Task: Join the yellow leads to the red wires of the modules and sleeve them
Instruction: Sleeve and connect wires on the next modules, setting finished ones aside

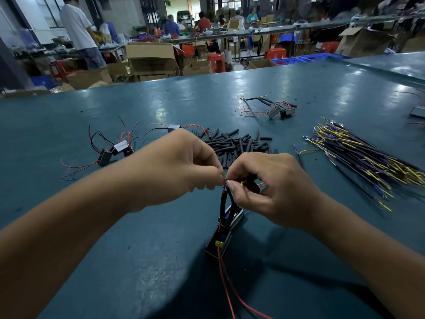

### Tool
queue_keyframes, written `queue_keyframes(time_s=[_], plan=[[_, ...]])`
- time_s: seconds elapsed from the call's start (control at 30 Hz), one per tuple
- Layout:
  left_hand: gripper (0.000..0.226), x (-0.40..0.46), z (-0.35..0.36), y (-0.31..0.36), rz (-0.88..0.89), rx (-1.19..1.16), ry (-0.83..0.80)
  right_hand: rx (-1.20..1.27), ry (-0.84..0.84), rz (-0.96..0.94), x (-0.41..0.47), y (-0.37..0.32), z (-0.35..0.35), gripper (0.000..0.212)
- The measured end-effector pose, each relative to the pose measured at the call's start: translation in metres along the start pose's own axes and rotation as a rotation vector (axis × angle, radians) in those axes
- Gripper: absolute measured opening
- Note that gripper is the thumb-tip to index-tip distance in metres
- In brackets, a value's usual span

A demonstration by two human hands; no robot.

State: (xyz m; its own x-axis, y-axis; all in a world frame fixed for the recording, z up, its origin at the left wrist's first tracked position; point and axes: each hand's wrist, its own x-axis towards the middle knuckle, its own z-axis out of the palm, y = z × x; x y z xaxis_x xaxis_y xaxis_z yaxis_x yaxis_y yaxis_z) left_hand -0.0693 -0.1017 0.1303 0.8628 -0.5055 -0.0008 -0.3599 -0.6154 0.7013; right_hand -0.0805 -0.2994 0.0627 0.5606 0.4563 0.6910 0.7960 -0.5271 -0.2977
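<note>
Both hands pinch wire ends together: left hand (184, 166) on a red wire (224, 270), right hand (271, 187) on a yellow lead (242, 184) (mostly hidden). Two modules (224, 231) stand just beneath.

**One head-worn view, looking forward and down**

We had a single camera, worn on the person's head, and it faced forward and downward over the teal table (161, 261). It sat close to the work: both forearms entered from the bottom corners, and the left hand (181, 164) and right hand (273, 187) met near the middle of the frame. The wide-angle lens bent the table's far edge and stretched the near arms. Above that edge we looked out across the workshop, with cardboard boxes (150, 57) and other people further back. With no second view, nothing was shared between cameras.
</note>
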Motion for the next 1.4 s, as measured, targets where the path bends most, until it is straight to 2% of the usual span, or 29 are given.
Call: queue_keyframes(time_s=[0.07, 0.13, 0.2, 0.27, 0.37, 0.47, 0.63, 0.8, 1.0, 1.17, 1.27, 1.4], plan=[[0.011, 0.003, -0.004, 0.001, -0.075, -0.081, -0.067, 0.001, 0.000, 0.005, 0.000, 0.000, 0.000, 0.003], [0.011, 0.004, -0.005, -0.001, -0.036, -0.034, -0.065, 0.041, 0.006, 0.051, 0.001, 0.001, -0.001, 0.003], [0.008, 0.002, -0.004, -0.006, 0.148, 0.171, 0.024, 0.115, -0.006, 0.099, 0.002, 0.002, -0.002, 0.005], [0.004, -0.001, -0.001, -0.011, 0.435, 0.419, 0.135, 0.187, -0.017, 0.137, 0.002, 0.004, -0.001, 0.007], [0.008, -0.003, 0.002, -0.016, 0.722, 0.717, 0.185, 0.292, -0.032, 0.184, 0.001, 0.006, 0.000, 0.010], [0.011, -0.004, 0.003, -0.019, 0.852, 0.897, 0.250, 0.383, -0.057, 0.230, 0.000, 0.008, 0.000, 0.013], [0.015, -0.006, 0.000, -0.016, 0.953, 1.011, 0.258, 0.507, -0.088, 0.282, 0.001, 0.009, -0.001, 0.011], [0.018, -0.003, 0.000, -0.012, 0.933, 1.029, 0.187, 0.630, -0.108, 0.354, 0.003, 0.009, -0.002, 0.011], [0.008, 0.000, 0.000, -0.009, 0.889, 1.045, 0.117, 0.694, -0.148, 0.365, 0.003, 0.006, -0.001, 0.012], [0.018, 0.000, 0.001, -0.002, 0.754, 0.841, 0.056, 0.424, -0.079, 0.267, 0.001, 0.003, -0.001, 0.021], [0.015, -0.002, 0.000, -0.002, 0.666, 0.709, 0.045, 0.268, -0.021, 0.164, 0.001, 0.000, -0.001, 0.025], [0.014, -0.001, 0.002, -0.004, 0.572, 0.589, 0.059, 0.097, 0.017, 0.091, 0.000, 0.001, 0.001, 0.012]])
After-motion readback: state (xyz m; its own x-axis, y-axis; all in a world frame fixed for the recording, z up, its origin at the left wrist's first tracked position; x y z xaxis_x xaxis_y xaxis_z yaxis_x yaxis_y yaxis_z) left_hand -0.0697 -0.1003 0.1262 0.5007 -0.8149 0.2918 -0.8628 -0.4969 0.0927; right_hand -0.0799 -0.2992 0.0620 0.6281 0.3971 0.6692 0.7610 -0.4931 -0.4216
